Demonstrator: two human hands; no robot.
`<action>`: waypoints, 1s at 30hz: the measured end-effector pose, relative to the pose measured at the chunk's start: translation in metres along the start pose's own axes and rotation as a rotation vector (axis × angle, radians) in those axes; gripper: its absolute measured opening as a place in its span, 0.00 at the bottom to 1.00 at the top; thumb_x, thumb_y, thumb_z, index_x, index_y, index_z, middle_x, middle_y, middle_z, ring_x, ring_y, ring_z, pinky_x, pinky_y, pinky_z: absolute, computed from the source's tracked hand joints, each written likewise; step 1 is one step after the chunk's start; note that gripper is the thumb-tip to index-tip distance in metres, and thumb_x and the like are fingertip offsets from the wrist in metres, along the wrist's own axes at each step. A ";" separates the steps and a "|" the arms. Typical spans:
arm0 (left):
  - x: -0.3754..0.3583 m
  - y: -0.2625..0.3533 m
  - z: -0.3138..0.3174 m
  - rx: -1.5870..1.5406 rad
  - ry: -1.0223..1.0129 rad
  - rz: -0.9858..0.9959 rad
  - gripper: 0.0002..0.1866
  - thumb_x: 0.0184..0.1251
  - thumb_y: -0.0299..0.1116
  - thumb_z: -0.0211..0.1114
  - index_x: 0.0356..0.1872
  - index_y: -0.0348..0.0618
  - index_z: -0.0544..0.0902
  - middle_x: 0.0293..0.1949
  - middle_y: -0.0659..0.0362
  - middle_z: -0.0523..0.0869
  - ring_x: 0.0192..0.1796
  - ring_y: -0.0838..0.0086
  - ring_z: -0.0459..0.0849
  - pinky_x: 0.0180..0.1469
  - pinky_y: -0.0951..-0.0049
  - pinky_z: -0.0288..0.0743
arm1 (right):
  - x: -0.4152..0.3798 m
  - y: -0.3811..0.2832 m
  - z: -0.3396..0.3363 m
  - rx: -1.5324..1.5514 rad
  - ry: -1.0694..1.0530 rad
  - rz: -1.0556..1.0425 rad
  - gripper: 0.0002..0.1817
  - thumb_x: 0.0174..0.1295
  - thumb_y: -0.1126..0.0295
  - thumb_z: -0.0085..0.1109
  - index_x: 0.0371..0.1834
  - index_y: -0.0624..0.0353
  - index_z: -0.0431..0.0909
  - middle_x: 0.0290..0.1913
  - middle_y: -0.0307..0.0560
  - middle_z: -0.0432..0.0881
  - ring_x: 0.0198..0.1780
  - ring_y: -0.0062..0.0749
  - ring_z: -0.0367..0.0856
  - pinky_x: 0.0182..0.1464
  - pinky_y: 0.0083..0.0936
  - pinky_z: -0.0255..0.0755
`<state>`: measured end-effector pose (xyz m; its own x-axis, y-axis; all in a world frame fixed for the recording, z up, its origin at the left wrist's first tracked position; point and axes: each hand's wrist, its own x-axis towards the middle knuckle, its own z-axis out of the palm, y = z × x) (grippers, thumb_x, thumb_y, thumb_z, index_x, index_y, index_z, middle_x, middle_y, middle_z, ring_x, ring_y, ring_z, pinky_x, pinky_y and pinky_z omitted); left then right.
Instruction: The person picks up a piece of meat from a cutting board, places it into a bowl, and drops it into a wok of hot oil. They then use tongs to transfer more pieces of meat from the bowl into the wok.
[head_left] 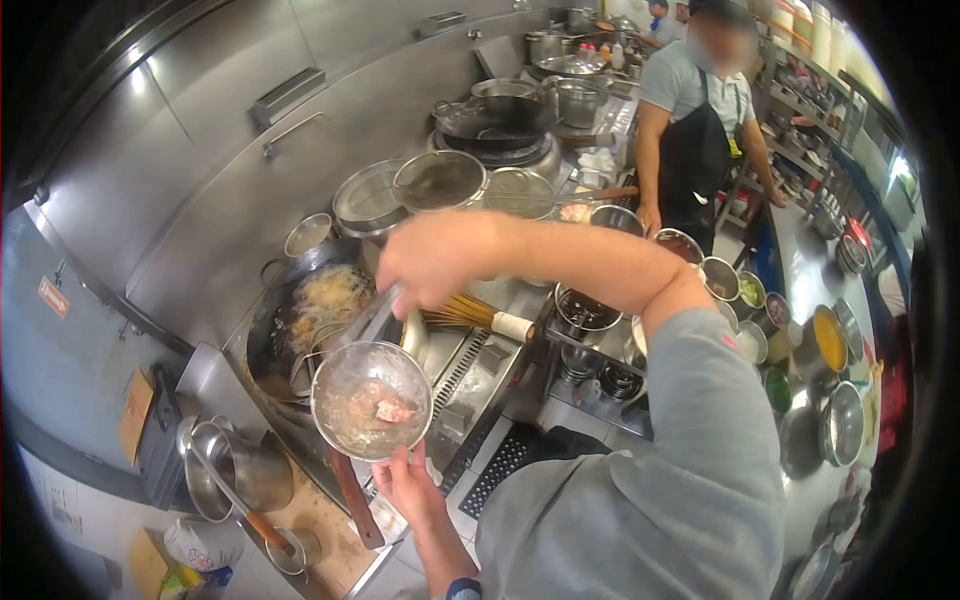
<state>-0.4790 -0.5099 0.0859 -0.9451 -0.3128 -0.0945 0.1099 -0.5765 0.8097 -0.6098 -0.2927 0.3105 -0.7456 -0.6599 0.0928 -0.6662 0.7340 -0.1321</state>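
My left hand (408,486) grips the lower rim of a metal mixing bowl (328,428), tilted toward me beside the wok. Pale, floury batter coats the inside, and a pinkish, coated lump (394,411) lies in it. Above the bowl, my right hand (440,258) is closed around a flat metal utensil (372,316), blurred, its kind unclear, slanting down toward the bowl. Left of both hands, a black wok (262,335) holds bubbling oil with golden frying pieces (332,300). A wire strainer (303,374) rests at the wok's near edge, partly hidden by the bowl.
A bamboo brush (480,316) lies right of the wok. Strainers over pots (368,195) and another wok (495,118) stand behind. A person in a black apron (692,165) stands at the far right, near ingredient containers (720,278). A steel pot (262,478) stands lower left.
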 end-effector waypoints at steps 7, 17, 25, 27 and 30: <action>0.023 -0.020 0.004 -0.056 -0.124 0.063 0.11 0.63 0.22 0.59 0.47 0.36 0.74 0.49 0.53 0.78 0.52 0.68 0.78 0.55 0.59 0.77 | -0.006 -0.004 0.041 -0.253 -0.106 -0.167 0.12 0.51 0.61 0.64 0.25 0.59 0.83 0.25 0.51 0.83 0.34 0.50 0.84 0.35 0.41 0.78; 0.055 -0.022 0.033 0.030 -0.019 0.105 0.09 0.63 0.21 0.59 0.43 0.38 0.72 0.49 0.53 0.79 0.52 0.67 0.79 0.55 0.60 0.77 | 0.034 0.049 -0.036 -0.195 0.085 -0.100 0.10 0.55 0.60 0.62 0.30 0.54 0.85 0.28 0.52 0.83 0.37 0.50 0.83 0.39 0.44 0.76; 0.046 -0.026 0.032 -0.061 0.090 -0.046 0.05 0.64 0.20 0.60 0.35 0.44 0.76 0.44 0.59 0.81 0.48 0.72 0.79 0.52 0.62 0.76 | 0.178 0.138 -0.031 -0.238 0.152 -0.155 0.12 0.55 0.57 0.61 0.32 0.51 0.86 0.30 0.49 0.84 0.37 0.47 0.83 0.39 0.42 0.76; 0.033 -0.032 0.031 -0.171 0.102 -0.039 0.07 0.64 0.18 0.59 0.33 0.44 0.74 0.43 0.59 0.81 0.45 0.72 0.80 0.49 0.65 0.78 | 0.228 0.154 0.007 -0.252 0.129 -0.112 0.09 0.53 0.60 0.62 0.31 0.49 0.86 0.30 0.48 0.85 0.38 0.45 0.84 0.39 0.42 0.77; 0.010 -0.029 0.047 -0.133 0.187 -0.063 0.07 0.64 0.18 0.59 0.34 0.44 0.73 0.44 0.57 0.82 0.47 0.70 0.81 0.52 0.60 0.78 | 0.274 0.154 0.064 -0.249 0.045 0.042 0.11 0.51 0.67 0.58 0.35 0.57 0.86 0.39 0.51 0.86 0.44 0.44 0.85 0.44 0.39 0.78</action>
<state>-0.5062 -0.4608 0.0894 -0.8794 -0.4000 -0.2580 0.1036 -0.6899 0.7165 -0.9154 -0.3705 0.2521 -0.7689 -0.6245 0.1370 -0.6147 0.7810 0.1103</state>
